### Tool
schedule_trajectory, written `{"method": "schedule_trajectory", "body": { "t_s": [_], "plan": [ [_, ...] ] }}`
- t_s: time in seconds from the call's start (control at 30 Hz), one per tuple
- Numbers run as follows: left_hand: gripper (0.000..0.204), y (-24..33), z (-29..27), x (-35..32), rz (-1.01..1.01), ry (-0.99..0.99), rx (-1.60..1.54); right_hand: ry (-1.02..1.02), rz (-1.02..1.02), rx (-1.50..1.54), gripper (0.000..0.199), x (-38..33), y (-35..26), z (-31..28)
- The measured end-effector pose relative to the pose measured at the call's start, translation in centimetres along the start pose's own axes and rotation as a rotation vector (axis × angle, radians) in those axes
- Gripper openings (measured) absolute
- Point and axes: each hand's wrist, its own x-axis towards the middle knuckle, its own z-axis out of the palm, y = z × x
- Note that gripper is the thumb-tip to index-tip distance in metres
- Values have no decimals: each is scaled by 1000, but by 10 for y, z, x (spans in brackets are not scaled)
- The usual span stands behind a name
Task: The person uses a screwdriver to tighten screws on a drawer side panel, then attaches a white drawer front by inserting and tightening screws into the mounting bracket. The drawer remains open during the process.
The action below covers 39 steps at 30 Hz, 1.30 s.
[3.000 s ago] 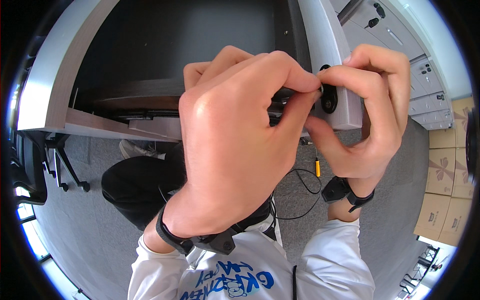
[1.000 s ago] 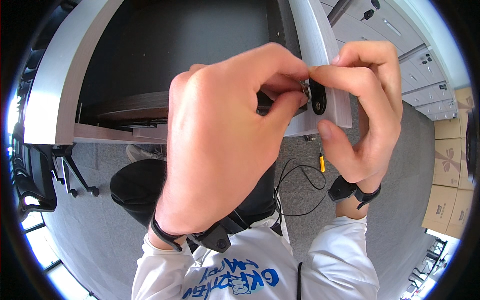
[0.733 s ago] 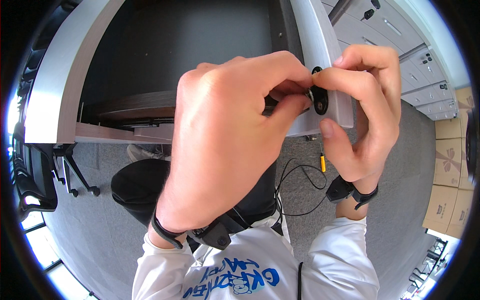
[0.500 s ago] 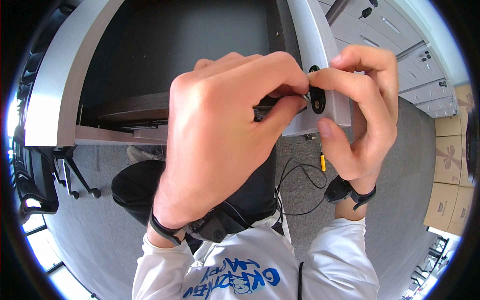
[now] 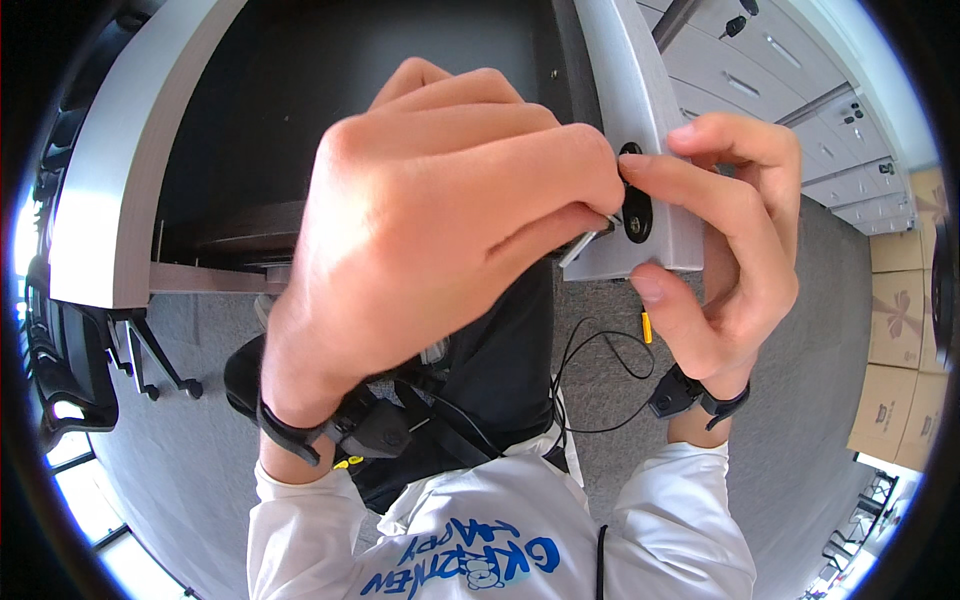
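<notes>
Compared with half a second ago, the left hand (image 5: 430,220) has shifted little and stays closed around a thin silver tool (image 5: 583,243), its tip at the black oval fitting (image 5: 637,215) on the grey panel (image 5: 640,130). The right hand (image 5: 730,250) keeps pinching that fitting and panel edge, so the work continues in place. The big left hand hides most of the tool; a black cable (image 5: 590,380) dangles below, with grey drawers (image 5: 760,90) and cardboard boxes (image 5: 900,350) to the right.

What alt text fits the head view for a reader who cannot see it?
Two bare hands work at a small black oval fitting on the edge of a grey panel: the left hand pinches a thin silver metal piece beside it, the right hand grips the panel edge. A grey carpeted floor lies below.
</notes>
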Motion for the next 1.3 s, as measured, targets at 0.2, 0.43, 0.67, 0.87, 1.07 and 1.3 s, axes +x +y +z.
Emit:
{"method": "schedule_trajectory", "body": {
  "t_s": [0.2, 0.43, 0.67, 0.87, 1.07, 1.3],
  "plan": [
    [17, -8, 2, 6, 28, -44, -37, 6, 29, 34, 53, -5, 3, 3],
    [16, -9, -1, 11, 18, -61, -40, -19, -8, 84, 61, -6, 8, 1],
    [15, -14, -10, 26, 179, -180, -46, -14, -47, 190, 68, -10, 15, 3],
    [16, -31, -15, 31, 290, -268, -61, -31, -20, 239, 69, -13, 18, 3],
    [13, -45, -8, 26, 426, -123, -83, -15, -31, 238, 68, -15, 18, 6],
    [20, -42, -12, 33, 433, -120, -105, -31, -22, 244, 65, -18, 19, 6]
  ]
}}
